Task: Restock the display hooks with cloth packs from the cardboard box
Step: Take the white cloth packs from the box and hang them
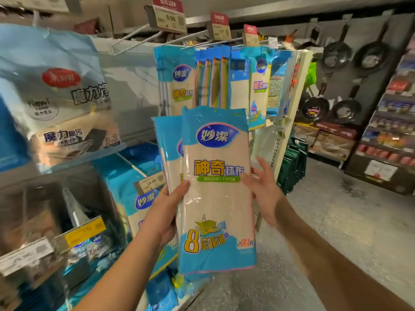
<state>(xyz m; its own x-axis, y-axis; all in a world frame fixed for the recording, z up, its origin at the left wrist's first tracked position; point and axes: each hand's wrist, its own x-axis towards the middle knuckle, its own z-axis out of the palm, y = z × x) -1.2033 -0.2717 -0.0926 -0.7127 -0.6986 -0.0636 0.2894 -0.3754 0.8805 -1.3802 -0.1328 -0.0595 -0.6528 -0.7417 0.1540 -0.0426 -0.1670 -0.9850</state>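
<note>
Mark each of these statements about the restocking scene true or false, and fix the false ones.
1. The left hand grips the cloth packs. True.
2. The right hand is a closed fist. False: its fingers are spread, at the front pack's right edge.
3. Matching packs already hang on the display hooks. True.
4. The nearest price tag reads 14.90. False: it reads 9.99.
5. Frying pans hang on the far right wall. True.
</note>
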